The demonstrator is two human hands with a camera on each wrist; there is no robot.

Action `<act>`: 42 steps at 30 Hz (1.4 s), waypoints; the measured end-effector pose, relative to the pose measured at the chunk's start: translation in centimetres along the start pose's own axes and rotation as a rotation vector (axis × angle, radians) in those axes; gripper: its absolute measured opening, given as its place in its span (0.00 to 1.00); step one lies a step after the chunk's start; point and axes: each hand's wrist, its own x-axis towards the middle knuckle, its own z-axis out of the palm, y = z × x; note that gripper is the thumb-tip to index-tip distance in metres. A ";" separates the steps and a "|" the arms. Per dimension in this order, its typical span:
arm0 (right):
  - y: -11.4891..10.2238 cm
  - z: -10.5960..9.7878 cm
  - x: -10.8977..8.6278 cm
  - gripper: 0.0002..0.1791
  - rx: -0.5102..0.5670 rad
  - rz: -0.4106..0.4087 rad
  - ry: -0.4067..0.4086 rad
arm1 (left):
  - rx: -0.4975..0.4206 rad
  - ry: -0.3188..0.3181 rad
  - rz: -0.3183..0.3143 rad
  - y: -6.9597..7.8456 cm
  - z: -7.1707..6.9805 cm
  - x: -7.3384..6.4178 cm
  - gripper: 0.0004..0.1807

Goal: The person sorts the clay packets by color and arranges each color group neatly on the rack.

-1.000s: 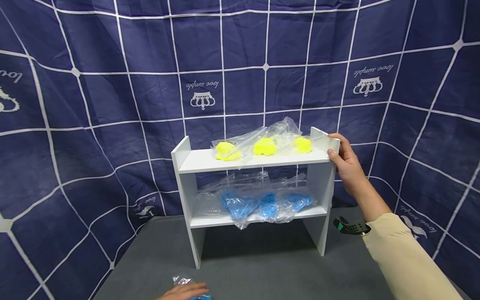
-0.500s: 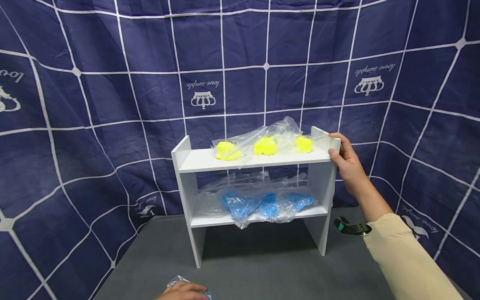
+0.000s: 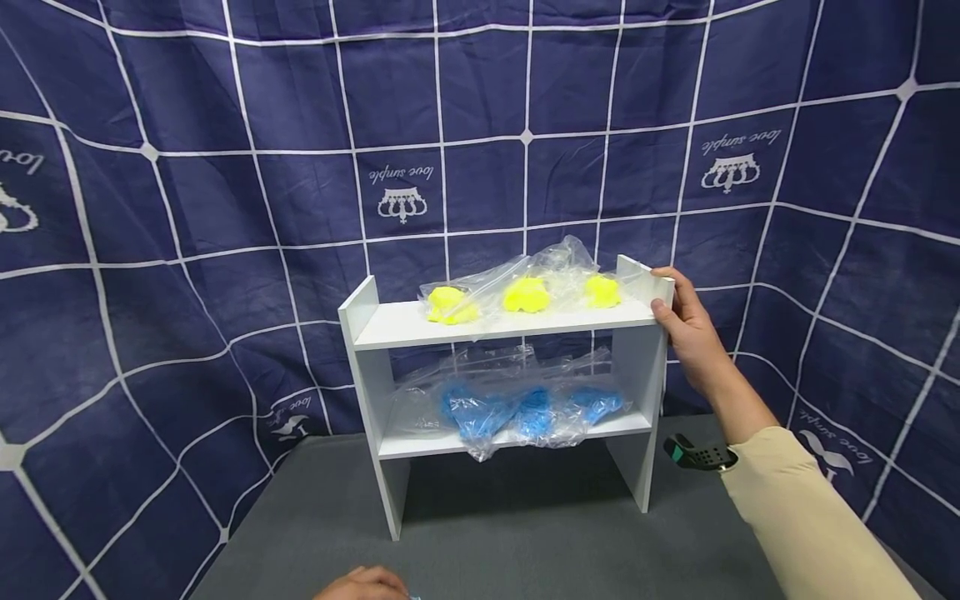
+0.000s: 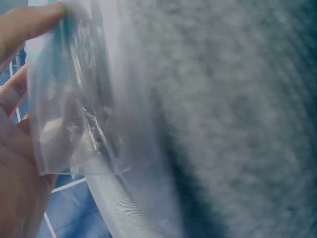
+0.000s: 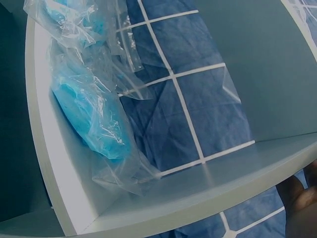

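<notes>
A small white two-tier shelf [image 3: 393,327] stands upright on the dark table. My right hand [image 3: 693,342] grips the top of its right side panel, thumb in front and fingers behind. In the left wrist view, my left hand [image 4: 20,148] holds a clear plastic bag [image 4: 74,109] with something light blue in it, the thumb pressed on the bag. Only the back of that hand shows at the bottom edge of the head view. Three yellow lumps [image 3: 527,294] in clear bags lie on the upper tier. Bagged blue pieces [image 3: 534,412] lie on the lower one.
A dark blue curtain [image 3: 480,100] with white grid lines hangs behind and at both sides. The dark grey table top [image 3: 517,533] runs under and in front of the shelf. A black band [image 3: 697,454] sits at the right wrist.
My left hand has drawn its fingers in over the bag at the bottom edge, covering most of it. The right hand keeps its grip on the shelf. The head view shifts slightly.
</notes>
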 end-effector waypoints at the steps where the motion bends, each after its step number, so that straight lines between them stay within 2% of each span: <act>1: 0.0 0.0 0.0 0.26 -0.001 0.001 -0.001 | -0.002 0.000 -0.007 0.2 -0.3 0.1 0.13; 6: -0.1 0.1 0.0 0.26 0.003 0.003 -0.004 | -0.061 -0.027 -0.059 2.3 -2.8 1.4 0.22; 8: -0.1 0.1 0.0 0.26 0.003 0.006 0.000 | -0.056 -0.005 -0.068 3.6 -3.9 2.2 0.24; 10: -0.2 0.1 -0.1 0.26 0.002 0.008 0.006 | 0.019 0.060 -0.043 4.9 -4.8 3.0 0.26; 14: -0.1 0.2 0.0 0.26 0.003 0.007 0.004 | 0.199 0.248 0.074 7.2 -6.7 4.9 0.30; 17: 0.0 0.2 -0.1 0.26 0.008 0.006 0.010 | 0.263 0.358 0.113 8.6 -8.4 6.4 0.32; 23: 0.0 0.2 -0.1 0.26 0.020 0.000 0.015 | 0.320 0.442 -0.053 10.6 -11.7 9.7 0.33; 29: 0.0 0.2 -0.1 0.26 0.025 -0.002 0.018 | 0.303 0.500 -0.118 10.6 -13.4 13.3 0.31; 35: -0.1 0.0 -0.2 0.26 0.011 0.002 0.025 | 0.333 0.562 -0.238 9.4 -13.2 17.1 0.27; 38: -0.1 0.0 -0.1 0.26 0.011 -0.003 0.027 | 0.332 0.612 -0.296 8.3 -12.9 18.3 0.25; 42: 0.0 0.1 -0.2 0.25 0.013 -0.004 0.027 | 0.326 0.647 -0.335 6.5 -12.5 19.1 0.25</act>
